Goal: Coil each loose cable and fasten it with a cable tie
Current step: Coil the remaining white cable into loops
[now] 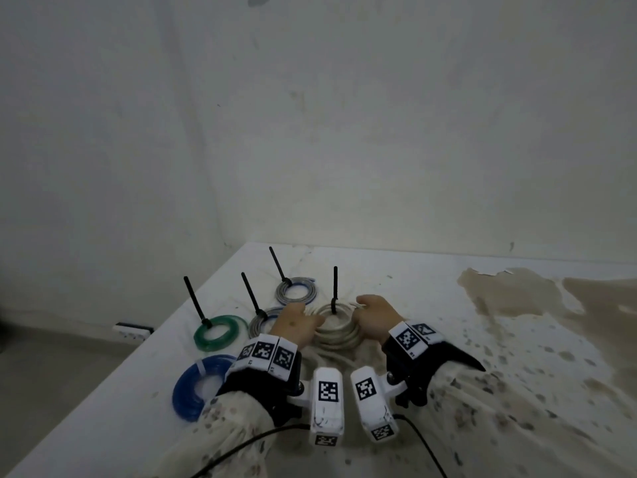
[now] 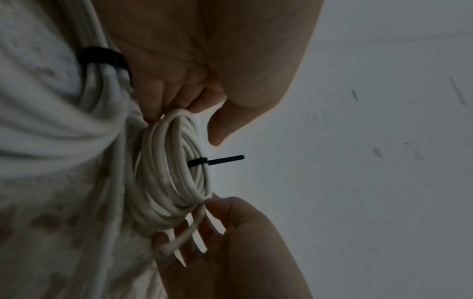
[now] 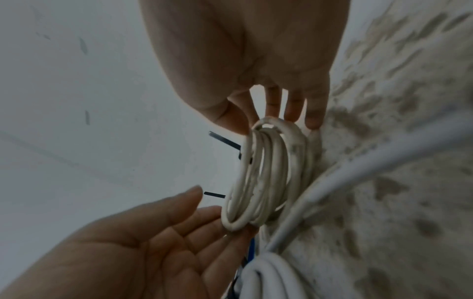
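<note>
A white cable coil (image 1: 336, 327) lies on the cloth-covered table (image 1: 448, 339), bound at its far side by a black cable tie (image 1: 335, 288) whose tail stands straight up. My left hand (image 1: 296, 326) is at the coil's left edge, its straight fingers touching the coil (image 3: 245, 202) from below and the thumb off it. My right hand (image 1: 375, 315) pinches the right edge between thumb and fingers (image 3: 294, 109). A loose cable end (image 2: 184, 236) runs between the right hand's fingers. The tie (image 2: 217, 161) sticks out sideways in the left wrist view.
Left of the hands lie a green coil (image 1: 215, 331), two grey coils (image 1: 296, 291) (image 1: 265, 320) with upright black ties, and a blue coil (image 1: 200, 384). The table's left edge drops to the floor, where a power strip (image 1: 132, 331) lies. A wall stands behind.
</note>
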